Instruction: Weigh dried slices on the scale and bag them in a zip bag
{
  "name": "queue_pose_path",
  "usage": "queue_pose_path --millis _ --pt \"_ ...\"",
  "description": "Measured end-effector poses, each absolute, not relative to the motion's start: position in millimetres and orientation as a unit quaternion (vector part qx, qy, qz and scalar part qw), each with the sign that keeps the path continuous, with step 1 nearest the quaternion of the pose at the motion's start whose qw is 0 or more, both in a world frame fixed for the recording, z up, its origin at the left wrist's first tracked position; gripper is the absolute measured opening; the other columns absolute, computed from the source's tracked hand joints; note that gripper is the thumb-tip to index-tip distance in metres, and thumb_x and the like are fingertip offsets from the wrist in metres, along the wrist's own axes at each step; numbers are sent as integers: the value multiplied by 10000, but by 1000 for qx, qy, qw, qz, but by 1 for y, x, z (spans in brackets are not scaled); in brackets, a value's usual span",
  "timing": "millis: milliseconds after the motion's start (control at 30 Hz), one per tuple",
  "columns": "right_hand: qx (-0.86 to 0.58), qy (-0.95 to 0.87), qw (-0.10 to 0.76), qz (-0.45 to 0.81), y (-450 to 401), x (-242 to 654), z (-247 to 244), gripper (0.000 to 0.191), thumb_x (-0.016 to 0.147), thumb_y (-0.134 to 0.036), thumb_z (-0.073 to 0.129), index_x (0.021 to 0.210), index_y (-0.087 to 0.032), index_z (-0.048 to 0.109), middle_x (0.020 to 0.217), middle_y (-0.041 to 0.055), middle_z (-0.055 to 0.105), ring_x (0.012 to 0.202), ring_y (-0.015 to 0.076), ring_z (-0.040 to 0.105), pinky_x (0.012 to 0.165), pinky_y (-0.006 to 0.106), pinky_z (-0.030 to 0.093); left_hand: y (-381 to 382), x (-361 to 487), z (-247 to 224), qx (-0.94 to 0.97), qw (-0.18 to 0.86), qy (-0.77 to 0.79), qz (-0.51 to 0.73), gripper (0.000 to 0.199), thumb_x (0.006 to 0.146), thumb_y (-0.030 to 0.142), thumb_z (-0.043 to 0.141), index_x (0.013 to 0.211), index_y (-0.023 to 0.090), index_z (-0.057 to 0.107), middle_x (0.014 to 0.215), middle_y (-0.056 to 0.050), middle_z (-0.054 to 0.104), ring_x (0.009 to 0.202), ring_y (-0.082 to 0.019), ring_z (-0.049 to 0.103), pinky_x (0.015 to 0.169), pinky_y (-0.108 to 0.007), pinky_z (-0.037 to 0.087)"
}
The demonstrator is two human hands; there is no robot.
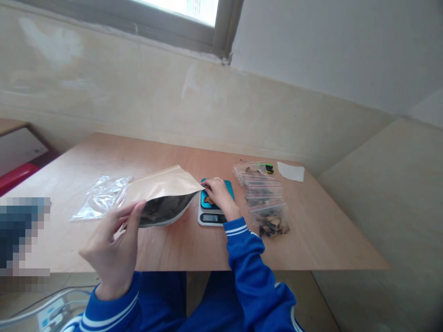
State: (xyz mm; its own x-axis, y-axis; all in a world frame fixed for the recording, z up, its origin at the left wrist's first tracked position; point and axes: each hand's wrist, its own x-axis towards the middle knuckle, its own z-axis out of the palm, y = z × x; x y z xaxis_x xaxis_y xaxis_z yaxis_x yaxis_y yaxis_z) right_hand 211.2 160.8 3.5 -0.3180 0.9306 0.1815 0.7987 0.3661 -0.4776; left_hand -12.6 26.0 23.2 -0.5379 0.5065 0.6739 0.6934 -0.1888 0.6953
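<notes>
A tan paper pouch (162,184) with a dark inside gapes toward me above the table. My left hand (119,240) pinches its left end between thumb and fingers. At the pouch's right corner, my right hand (218,192) is closed on the edge, over a kitchen scale (201,217) with a blue top. The scale's display (210,218) is lit and seems to read 82. Under my right fingers, a small brown dried piece (208,200) shows on the scale's top; my hand hides part of it.
Several zip bags (265,189) lie overlapped right of the scale, the nearest holding dark dried pieces (275,226). Behind them are a black and green object (269,168) and white paper (290,171). A clear plastic bag (102,196) lies left on the wooden table (311,249).
</notes>
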Motion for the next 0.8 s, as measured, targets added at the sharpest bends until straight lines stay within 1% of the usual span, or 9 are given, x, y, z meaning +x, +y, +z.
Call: queue_pose_path --millis 100,167,267,333,500,567,633,733,800 --pt "-526 -808 221 143 154 216 7 261 893 -87 596 1118 -167 704 1143 103 737 1120 219 638 1059 381 396 27 -12 23 -480 70 -626 -611 192 822 383 737 894 210 778 796 -17 775 647 -146 701 645 -250 538" --pt "-518 -809 242 134 153 221 7 251 921 -135 572 1136 -179 693 1175 93 722 1152 221 621 1071 398 386 27 -12 23 -482 73 -623 -611 186 815 379 743 886 212 779 782 -14 773 635 -145 698 630 -247 533" --pt "-533 -789 281 122 156 229 3 264 964 -174 482 1116 -180 698 1249 118 682 1227 232 580 1090 421 381 27 -15 23 -477 81 -626 -611 180 808 373 750 877 209 779 783 -15 774 620 -148 694 620 -248 525" --pt "-549 -774 290 125 157 236 -2 279 960 -166 466 1126 -163 690 1285 143 658 1246 237 567 1096 419 387 26 -18 22 -469 80 -631 -613 184 805 374 752 880 208 780 786 -16 773 621 -150 695 625 -250 524" --pt "-562 -763 287 137 155 254 -8 266 932 -127 468 1095 -141 677 1150 134 697 1104 220 634 1005 363 460 26 -20 21 -461 74 -639 -611 199 797 383 758 873 200 781 747 -15 760 612 -153 691 632 -256 525" --pt "-569 -758 286 137 153 257 -6 251 930 -129 462 1042 -132 686 1086 137 703 1058 228 646 976 374 473 27 -20 21 -461 80 -637 -613 198 793 380 761 864 196 780 734 -15 756 600 -151 686 627 -256 525" --pt "-575 -754 288 134 148 257 0 246 926 -133 463 1018 -128 691 1088 145 693 1067 240 641 982 389 470 27 -19 22 -461 83 -635 -614 192 793 372 763 858 192 780 730 -20 755 591 -150 682 614 -252 517" --pt "-554 -745 349 130 135 248 19 273 922 -126 443 1028 -152 693 1141 129 673 1127 227 615 1007 371 457 27 -17 23 -465 74 -637 -610 178 803 359 759 869 195 778 762 -28 767 608 -147 691 611 -244 504" --pt "-510 -741 409 153 120 237 38 294 918 -112 427 1011 -180 698 1096 89 689 1091 198 630 968 330 477 26 -16 23 -467 70 -635 -612 178 805 358 758 874 196 778 784 -31 773 622 -149 696 621 -247 511"
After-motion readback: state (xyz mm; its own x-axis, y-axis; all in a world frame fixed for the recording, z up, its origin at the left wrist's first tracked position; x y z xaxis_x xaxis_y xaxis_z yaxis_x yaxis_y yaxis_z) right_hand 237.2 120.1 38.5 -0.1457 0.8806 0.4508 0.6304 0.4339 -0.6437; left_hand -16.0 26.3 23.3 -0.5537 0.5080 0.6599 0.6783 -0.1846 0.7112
